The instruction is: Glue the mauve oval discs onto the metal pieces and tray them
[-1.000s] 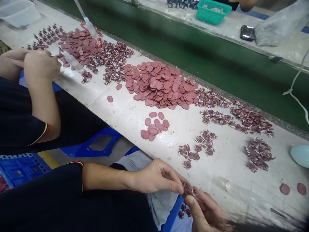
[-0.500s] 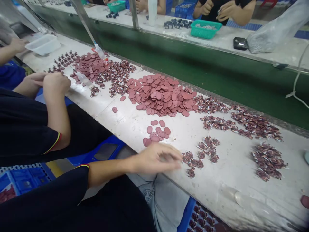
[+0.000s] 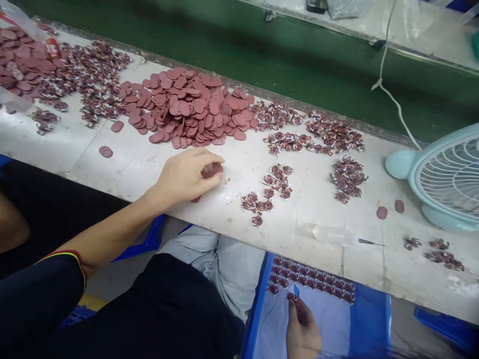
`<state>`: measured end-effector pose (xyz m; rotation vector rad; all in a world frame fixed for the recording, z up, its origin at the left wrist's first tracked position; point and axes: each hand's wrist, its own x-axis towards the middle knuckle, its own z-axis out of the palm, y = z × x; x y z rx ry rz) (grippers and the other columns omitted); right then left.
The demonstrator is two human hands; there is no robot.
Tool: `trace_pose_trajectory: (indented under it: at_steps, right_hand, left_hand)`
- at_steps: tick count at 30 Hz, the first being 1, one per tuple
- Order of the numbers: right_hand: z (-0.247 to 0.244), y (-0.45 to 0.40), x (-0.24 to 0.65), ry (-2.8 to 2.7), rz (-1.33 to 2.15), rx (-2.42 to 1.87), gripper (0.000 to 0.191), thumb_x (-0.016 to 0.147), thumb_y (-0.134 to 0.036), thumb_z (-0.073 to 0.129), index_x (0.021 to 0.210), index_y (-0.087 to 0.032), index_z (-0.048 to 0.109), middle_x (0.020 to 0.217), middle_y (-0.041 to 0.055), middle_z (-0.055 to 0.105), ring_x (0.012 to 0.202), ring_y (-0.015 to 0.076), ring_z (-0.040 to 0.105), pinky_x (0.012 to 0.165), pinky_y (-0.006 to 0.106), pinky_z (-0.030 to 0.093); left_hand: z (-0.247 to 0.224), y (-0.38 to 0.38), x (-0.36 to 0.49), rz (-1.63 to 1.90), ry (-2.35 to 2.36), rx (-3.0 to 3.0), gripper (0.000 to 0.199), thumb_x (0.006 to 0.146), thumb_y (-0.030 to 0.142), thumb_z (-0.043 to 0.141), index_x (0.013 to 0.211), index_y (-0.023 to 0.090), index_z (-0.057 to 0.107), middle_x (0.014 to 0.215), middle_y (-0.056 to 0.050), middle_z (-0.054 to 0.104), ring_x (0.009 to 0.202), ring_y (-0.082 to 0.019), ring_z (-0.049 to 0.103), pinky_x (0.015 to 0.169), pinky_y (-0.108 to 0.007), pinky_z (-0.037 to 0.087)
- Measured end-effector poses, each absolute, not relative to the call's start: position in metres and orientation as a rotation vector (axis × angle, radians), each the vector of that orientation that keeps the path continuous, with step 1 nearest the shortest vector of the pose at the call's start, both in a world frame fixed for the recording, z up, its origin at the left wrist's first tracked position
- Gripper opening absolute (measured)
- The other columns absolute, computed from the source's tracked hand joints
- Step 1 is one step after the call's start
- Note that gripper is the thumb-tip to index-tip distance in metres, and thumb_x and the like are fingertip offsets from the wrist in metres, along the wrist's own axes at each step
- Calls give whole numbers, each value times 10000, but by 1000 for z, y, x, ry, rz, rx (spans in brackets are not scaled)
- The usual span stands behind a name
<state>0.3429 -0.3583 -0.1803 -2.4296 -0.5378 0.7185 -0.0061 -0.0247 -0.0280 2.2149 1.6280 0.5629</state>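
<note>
My left hand is on the white tabletop, fingers curled round a small cluster of reddish-brown oval discs. The hand hides most of that cluster. Lower right, my right hand pinches a small dark-red figure piece between thumb and fingertips. It is over a blue tray lined with a pale sheet. Rows of similar figure pieces stand along the tray's far side. Behind my left hand lies a large heap of oval discs.
Small brown figure parts lie in several clusters right of the discs. A clear needle-tipped bottle lies near the front edge. A pale blue fan stands at the right. At the left, a co-worker's arm is partly visible.
The view has swung right and down, bringing the fan, tray and my right hand into sight. My left hand has moved back left from beside the figure parts onto the small disc cluster.
</note>
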Motion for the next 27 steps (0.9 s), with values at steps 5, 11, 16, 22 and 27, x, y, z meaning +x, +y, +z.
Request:
trace_pose_trajectory:
  at_steps: [5,11,16,22,27]
  right_hand:
    - [-202,-355,343,-625,589,-2553,314,759,-638,769,945,-393,707,798,-103,819,998,335,829,913,503,674]
    - [-213,-348,357,-720,506,-2581,334,785,-643,723,928,-354,635,780,-78,786,939,345,831,846,514,661]
    - [-212,-339,359,-783,532,-2585,325,791,-615,731,922,-337,625,797,-48,795,925,329,830,818,470,650]
    - [-204,-333,355,-786,502,-2546,303,731,-588,782,876,-355,653,757,-79,785,871,319,834,761,438,657]
    - [-168,-322,356,-691,447,-2308,181,816,-500,676,809,-319,675,637,-88,684,577,251,755,525,383,624]
  left_hand:
    - [-21,-31,-13,778,1269,1587,330,874,350,749,1165,213,823,985,-61,759,557,-88,616,483,-224,480]
    - [-29,-42,-18,799,1071,1195,299,786,394,869,1004,194,824,745,-40,725,606,-130,665,469,-204,472]
    - [-31,-48,-19,860,1066,1097,295,770,392,873,1003,213,842,934,-65,796,705,-135,708,614,-249,604]
    - [-30,-51,-23,898,1049,1048,285,774,369,873,1016,220,854,1039,-86,824,740,-144,738,668,-275,651]
    - [-33,-68,-19,876,950,839,266,770,311,898,1016,222,854,1058,-76,836,735,-150,768,705,-285,668]
